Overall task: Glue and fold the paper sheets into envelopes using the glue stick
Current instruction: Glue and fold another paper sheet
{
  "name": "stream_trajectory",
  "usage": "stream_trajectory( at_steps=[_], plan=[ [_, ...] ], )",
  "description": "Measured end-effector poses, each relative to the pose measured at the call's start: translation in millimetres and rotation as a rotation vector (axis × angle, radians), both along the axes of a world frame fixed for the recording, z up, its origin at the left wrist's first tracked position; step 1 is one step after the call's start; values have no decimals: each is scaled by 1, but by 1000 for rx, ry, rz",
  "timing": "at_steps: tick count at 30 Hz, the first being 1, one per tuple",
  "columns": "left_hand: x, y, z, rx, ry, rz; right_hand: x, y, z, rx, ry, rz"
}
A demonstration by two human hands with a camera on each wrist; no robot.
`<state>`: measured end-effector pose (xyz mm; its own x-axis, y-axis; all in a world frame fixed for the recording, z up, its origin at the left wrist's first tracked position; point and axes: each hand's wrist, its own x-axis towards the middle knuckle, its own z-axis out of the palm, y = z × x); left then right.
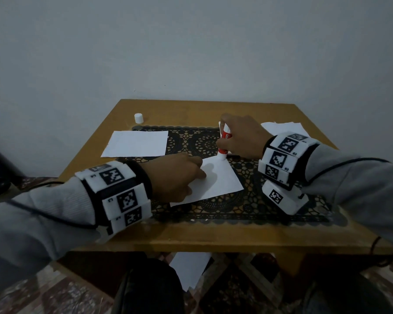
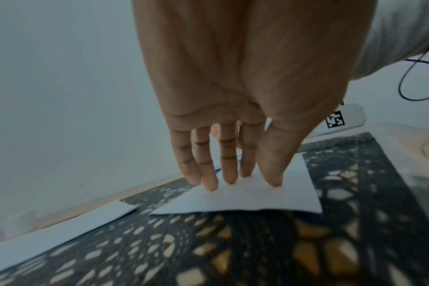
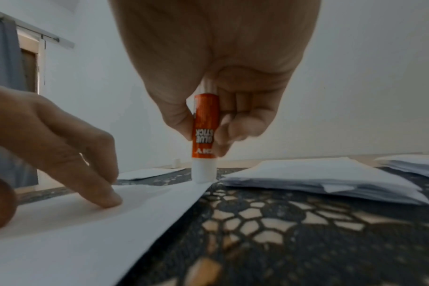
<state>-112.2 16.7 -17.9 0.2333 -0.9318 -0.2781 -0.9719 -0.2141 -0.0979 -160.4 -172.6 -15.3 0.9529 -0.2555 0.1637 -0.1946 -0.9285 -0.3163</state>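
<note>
The left hand [image 1: 175,175] is pressing its straightened fingertips [image 2: 209,185] flat on a white paper sheet [image 1: 216,182] that is lying on the black lace mat [image 1: 247,207] near the middle of the wooden table [image 1: 191,236]. The right hand [image 1: 241,137] is curling its fingers round a red glue stick [image 3: 205,135], holding it upright with its white tip touching the sheet's far corner. The white cap [image 1: 138,118] is standing on the table's far left, beside another sheet [image 1: 135,143]. A stack of papers [image 3: 331,180] is lying on the right, well apart from the glued sheet
</note>
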Motion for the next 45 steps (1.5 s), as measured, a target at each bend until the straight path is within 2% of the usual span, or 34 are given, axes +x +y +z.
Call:
stream_trajectory(
  at_steps=[5, 12, 20, 33, 38, 40, 42, 45],
  plan=[
    [6, -9, 1, 66, 14, 11, -1, 0, 6, -62, -118, -82],
    [8, -21, 0, 185, -11, 44, -3, 12, -3, 40, -36, 9],
    [8, -19, -1, 187, -18, 43, -7, 14, -2, 34, 30, 36],
    [8, -21, 0, 161, 16, 84, -55, 16, -2, 34, 80, 58],
    [13, -24, 3, 68, 88, 157, -62, 10, 3, 119, 150, 54],
    [16, -25, 2, 67, 111, 227, -61, 4, 10, 254, 151, 26],
    [18, -26, -1, 103, 93, 290, -59, -3, 18, 381, 107, -22],
    [18, -27, -3, 140, 31, 354, -59, -10, 25, 457, 55, -54]
  ],
)
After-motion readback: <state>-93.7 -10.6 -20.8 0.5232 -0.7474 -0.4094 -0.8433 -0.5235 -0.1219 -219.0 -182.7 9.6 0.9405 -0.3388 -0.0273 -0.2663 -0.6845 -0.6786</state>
